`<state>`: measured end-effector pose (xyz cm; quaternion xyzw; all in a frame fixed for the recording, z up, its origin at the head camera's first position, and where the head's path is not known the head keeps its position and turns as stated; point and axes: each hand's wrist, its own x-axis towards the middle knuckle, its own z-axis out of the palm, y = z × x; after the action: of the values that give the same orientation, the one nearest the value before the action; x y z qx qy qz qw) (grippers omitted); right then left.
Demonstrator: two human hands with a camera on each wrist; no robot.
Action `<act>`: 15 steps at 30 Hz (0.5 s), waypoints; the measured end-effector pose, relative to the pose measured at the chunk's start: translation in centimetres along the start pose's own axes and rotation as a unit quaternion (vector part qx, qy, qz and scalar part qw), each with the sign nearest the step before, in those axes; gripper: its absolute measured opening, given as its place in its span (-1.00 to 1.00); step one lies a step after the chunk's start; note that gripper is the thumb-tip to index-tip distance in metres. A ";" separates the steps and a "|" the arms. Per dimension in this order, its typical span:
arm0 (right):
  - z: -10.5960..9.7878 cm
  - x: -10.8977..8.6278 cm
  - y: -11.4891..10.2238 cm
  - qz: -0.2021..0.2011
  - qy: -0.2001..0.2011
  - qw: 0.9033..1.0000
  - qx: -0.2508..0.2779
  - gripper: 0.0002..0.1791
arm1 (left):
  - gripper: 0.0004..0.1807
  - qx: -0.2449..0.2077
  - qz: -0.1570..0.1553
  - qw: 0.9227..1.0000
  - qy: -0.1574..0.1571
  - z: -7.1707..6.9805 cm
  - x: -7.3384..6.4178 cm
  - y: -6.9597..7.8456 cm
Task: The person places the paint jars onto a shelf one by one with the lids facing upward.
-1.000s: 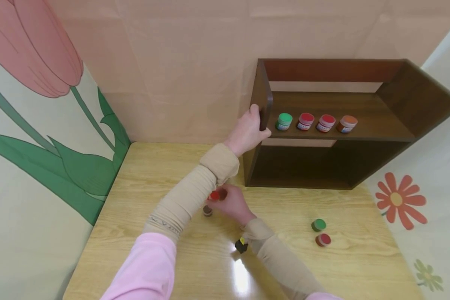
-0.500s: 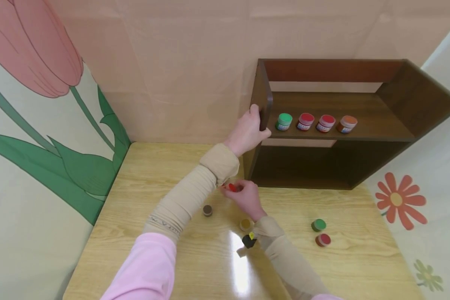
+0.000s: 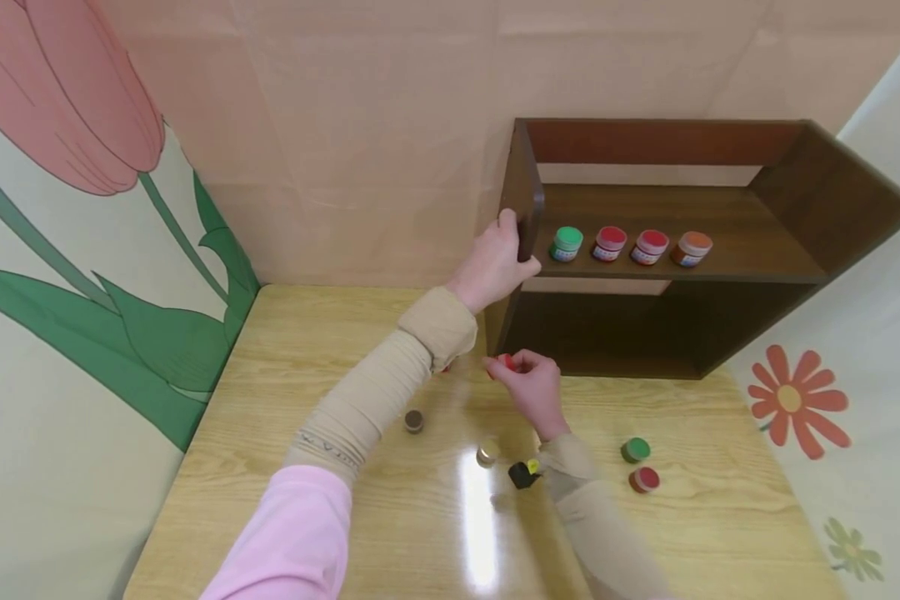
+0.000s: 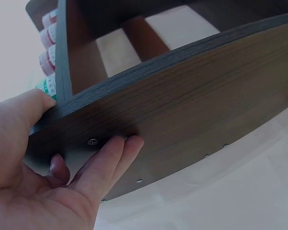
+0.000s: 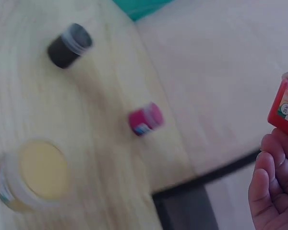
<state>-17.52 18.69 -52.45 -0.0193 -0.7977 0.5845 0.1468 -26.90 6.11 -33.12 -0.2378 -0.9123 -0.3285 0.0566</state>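
Working over a tabletop [image 3: 307,333]; holding a dark shelf [image 3: 645,204] by its nine-o'clock side panel [image 3: 522,179], gripped between left hand [image 3: 492,265] thumb and fingers; pinching, with closed right hand [image 3: 537,386] fingertips, a red jar [image 5: 284,106], just moved towards two o'clock, near the shelf's eight-o'clock corner: seemingly closer to shelving, not yet among the four jars [image 3: 609,244].

- Just behind the left hand [image 3: 491,262] we've got a tan cuff [image 3: 440,321], thick and kinda folded over
- Further back from that hand, wrinkled tan fabric [image 3: 360,392] with small dark markings [image 3: 328,448], too tiny for us to read
- Past that, a pink sleeve [image 3: 288,533]
- Behind the right hand [image 3: 531,383], a beige wrap [image 3: 567,460], plus a little black block [image 3: 522,476] with a yellow spot [image 3: 532,467]
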 end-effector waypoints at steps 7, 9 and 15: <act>-4.1 1.0 -1.3 0.009 0.070 0.997 0.010 -0.53 | -0.45 -0.007 -0.002 1.000 0.001 0.0 0.0 0.0; -5.4 1.2 -2.5 0.006 0.084 0.996 0.004 -0.55 | -0.45 -0.010 -0.003 1.000 0.001 -0.1 -0.1 0.1; -9.1 1.3 -7.0 -0.050 0.136 0.989 -0.005 -0.59 | -0.46 -0.009 -0.003 1.000 0.004 -0.1 -0.1 0.2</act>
<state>-15.41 25.15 -43.13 -0.0593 -0.7735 0.5642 0.2825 -26.73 6.16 -32.99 -0.2345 -0.9096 -0.3383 0.0570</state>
